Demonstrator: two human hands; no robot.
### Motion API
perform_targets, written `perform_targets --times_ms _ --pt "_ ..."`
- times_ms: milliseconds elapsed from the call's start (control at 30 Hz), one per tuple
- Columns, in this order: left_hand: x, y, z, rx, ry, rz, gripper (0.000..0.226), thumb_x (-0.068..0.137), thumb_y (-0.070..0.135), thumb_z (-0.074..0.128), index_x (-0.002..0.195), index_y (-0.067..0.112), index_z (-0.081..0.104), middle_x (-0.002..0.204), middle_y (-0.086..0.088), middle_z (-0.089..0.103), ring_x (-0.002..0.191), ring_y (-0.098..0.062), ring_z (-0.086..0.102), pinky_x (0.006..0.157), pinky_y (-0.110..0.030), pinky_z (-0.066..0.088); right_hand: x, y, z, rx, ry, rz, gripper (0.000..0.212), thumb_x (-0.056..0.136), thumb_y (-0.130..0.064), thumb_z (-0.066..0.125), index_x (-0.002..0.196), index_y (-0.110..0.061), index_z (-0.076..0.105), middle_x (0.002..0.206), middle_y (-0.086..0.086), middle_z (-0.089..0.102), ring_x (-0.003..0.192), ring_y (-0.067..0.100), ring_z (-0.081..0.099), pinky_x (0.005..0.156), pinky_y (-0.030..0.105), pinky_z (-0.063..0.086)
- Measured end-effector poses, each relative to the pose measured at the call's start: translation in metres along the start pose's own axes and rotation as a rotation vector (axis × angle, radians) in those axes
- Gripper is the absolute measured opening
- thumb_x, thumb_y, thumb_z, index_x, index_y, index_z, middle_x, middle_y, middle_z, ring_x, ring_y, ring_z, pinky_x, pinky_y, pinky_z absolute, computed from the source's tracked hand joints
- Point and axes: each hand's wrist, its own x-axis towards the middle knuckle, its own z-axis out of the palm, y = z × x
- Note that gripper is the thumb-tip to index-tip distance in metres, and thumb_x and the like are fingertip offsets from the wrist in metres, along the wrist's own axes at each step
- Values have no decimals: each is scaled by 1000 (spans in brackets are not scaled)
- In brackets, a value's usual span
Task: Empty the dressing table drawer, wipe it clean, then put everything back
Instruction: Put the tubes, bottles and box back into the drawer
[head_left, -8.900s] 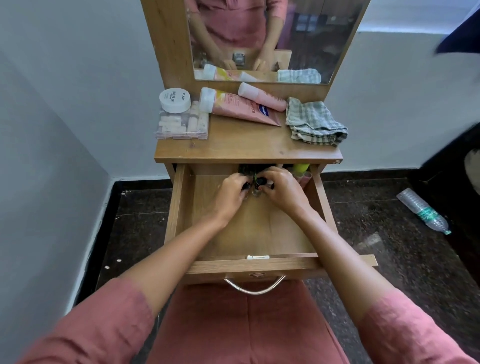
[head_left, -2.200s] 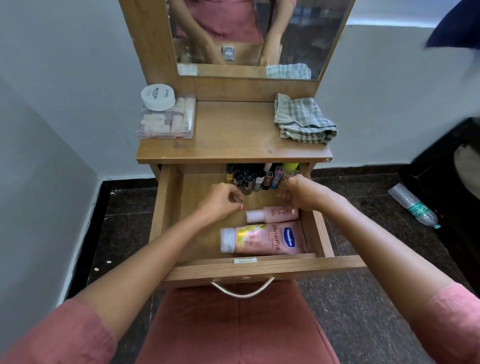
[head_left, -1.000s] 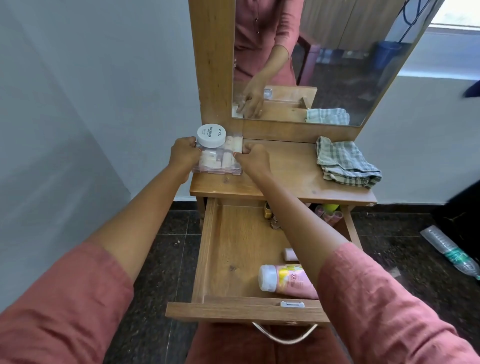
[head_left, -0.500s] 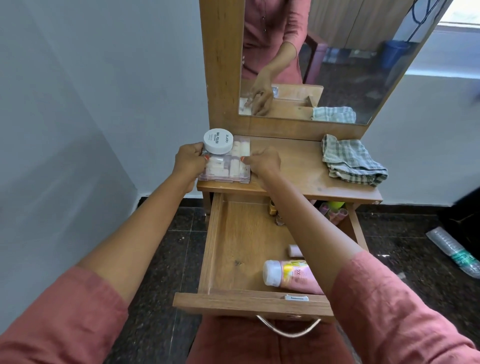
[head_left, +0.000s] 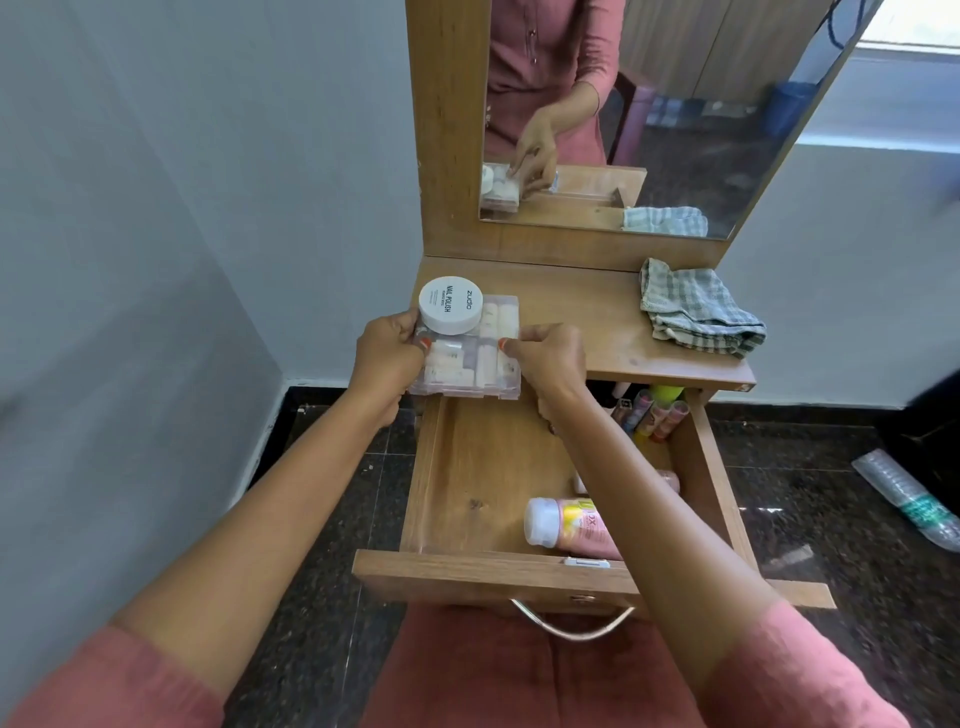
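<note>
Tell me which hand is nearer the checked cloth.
Right. The right hand grips the clear box's near side, toward the checked cloth; the left hand grips its far side.

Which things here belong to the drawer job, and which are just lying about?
Job:
- clear plastic box, white round jar on it, in left hand and right hand
- open wooden drawer
- pink tube
- checked cloth

Lying about:
- clear plastic bottle on floor

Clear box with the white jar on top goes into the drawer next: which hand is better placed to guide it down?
Probably the left hand. It holds the clear box on the side above the drawer's bare part. The right hand has its forearm crossing over the pink tube already inside.
</note>
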Motion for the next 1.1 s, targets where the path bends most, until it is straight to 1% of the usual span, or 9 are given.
perform_targets --times_ms 100,133,233,400,567,667,767,967,1100 --pt "-16 -2 0 -29 9 7 44 90 -4 45 131 10 48 132 -1 54 122 -14 50 99 -23 40 -10 7 -8 7 -15 -22 7 82 -14 67 80 -14 60 87 10 69 75 23 65 57 36 52" --pt "-22 -3 0 -41 9 11 44 90 -4 45 131 11 48 132 0 54 121 -12 50 96 -21 39 -13 11 -10 20 -22 -27 6 82 -14 67 83 -14 61 87 10 69 75 22 65 57 36 52" --pt "-43 -6 -2 -71 0 27 46 88 -6 45 131 11 48 130 1 55 117 -9 52 96 -22 41 -28 22 -19 68 -38 -22 10 79 -11 70 88 -8 67 89 12 70 85 27 69 77 48 57" --pt "-74 -23 -1 -63 -47 10 48 88 -6 47 132 13 47 132 1 54 121 -8 50 106 -35 40 -55 46 -32 73 -50 -7 8 78 -11 71 86 -9 69 84 8 69 90 24 68 84 46 55" --pt "-96 -38 11 -15 -37 -23 49 87 -4 51 131 16 47 129 1 56 119 -6 51 106 -32 39 -67 75 -39 100 -35 55 23 78 -9 71 100 -3 68 89 9 70 90 23 68 83 45 56" --pt "-103 -42 20 13 -46 -44 50 87 -5 51 133 13 44 133 -1 53 119 -6 48 97 -20 39 -69 88 -43 106 -35 80 17 78 -7 70 95 -3 69 84 8 70 85 23 69 80 46 57" --pt "-101 -48 28 48 -64 -67 50 87 -4 51 133 14 44 132 1 53 113 -2 47 89 -16 40 -67 95 -46 125 -51 125 8 80 -6 69 88 -6 68 77 5 69 79 23 70 70 50 58" --pt "-86 -55 43 98 -61 -113 51 87 -6 50 134 13 42 134 -3 52 124 -17 48 100 -32 43 -46 105 -40 37 -17 123 15 76 -8 73 89 -2 70 84 12 71 84 27 69 78 50 56" --pt "-73 -61 49 142 -41 -124 52 87 -6 49 135 13 41 135 -5 52 124 -19 48 100 -31 42 -35 102 -35 -22 -16 113 8 77 -7 72 81 -1 68 68 -1 63 82 25 67 77 48 56"
